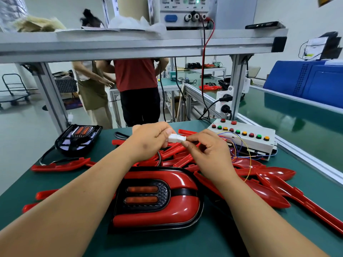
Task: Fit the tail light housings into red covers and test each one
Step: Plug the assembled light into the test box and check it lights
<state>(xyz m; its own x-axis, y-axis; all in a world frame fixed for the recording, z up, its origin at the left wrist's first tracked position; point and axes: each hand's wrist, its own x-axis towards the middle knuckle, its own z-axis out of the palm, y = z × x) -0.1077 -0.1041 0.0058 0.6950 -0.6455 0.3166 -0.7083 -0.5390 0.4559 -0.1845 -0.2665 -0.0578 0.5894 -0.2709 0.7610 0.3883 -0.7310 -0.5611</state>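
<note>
An assembled tail light point(157, 199) in its glossy red cover lies face up on the green table between my forearms. Above it both hands meet around a white plug connector point(176, 138). My left hand point(150, 141) grips its left half, and my right hand point(207, 153) pinches its right end with thumb and forefinger. Thin coloured wires point(239, 145) run from my right hand to the white test box point(246, 140) with its rows of coloured buttons. A bare black housing point(78, 139) lies at the table's far left. Loose red cover pieces point(269, 184) are piled behind and to the right.
More red strips point(59, 166) lie at left and near the left edge. An aluminium frame shelf point(141, 43) with a power supply point(185, 12) spans overhead. Two people point(130, 89) stand beyond the table. A conveyor rail point(306, 160) borders the right side.
</note>
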